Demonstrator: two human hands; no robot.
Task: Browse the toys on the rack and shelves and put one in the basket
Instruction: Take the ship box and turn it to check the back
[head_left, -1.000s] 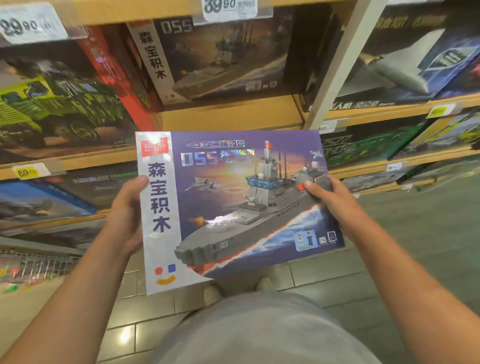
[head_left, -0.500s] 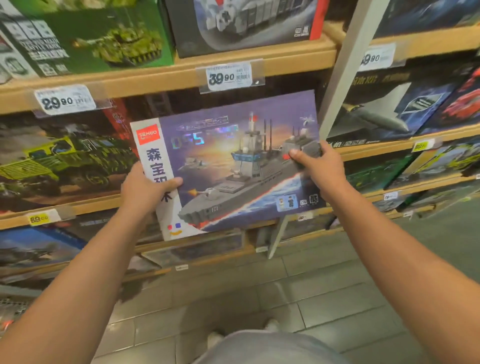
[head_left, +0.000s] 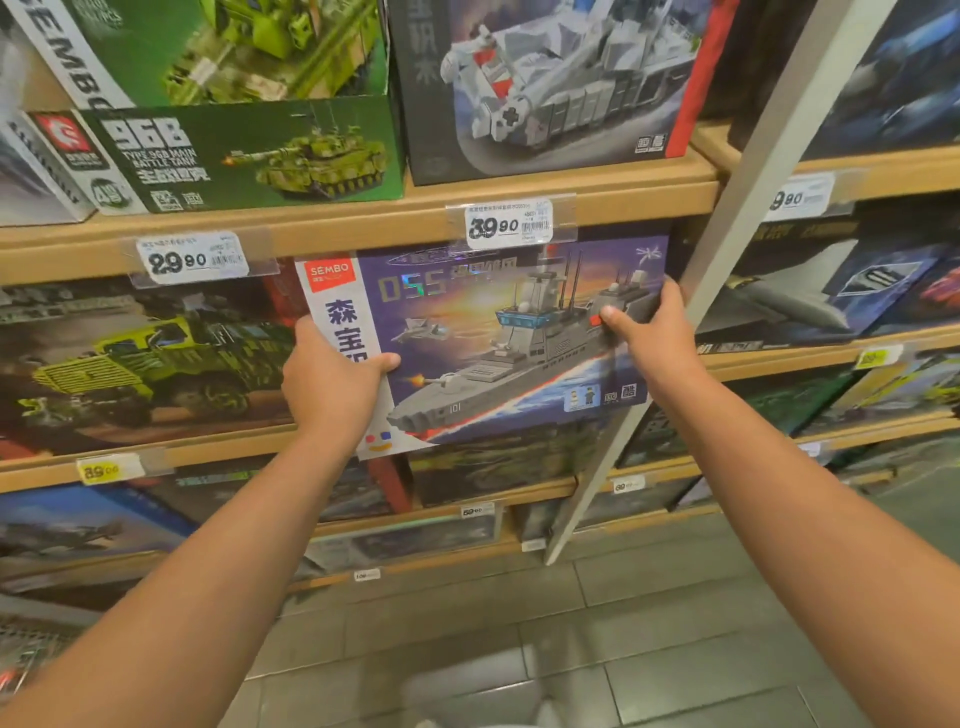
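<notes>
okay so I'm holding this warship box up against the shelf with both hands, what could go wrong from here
1. The warship box is held only at its side edges, left hand and right hand; it could tilt or slip if one grip loosens.
2. Its top edge sits right under the 39.90 price tag, which it could snag or knock off.
3. Its right end is close to the white upright post and may bump it.

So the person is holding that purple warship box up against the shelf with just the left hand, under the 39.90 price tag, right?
Not quite: both hands hold it. The head view shows the left hand gripping the white edge of the purple warship box and the right hand gripping its other side. The rest is right: the box is up against the shelf, under the 39.90 price tag.
</notes>
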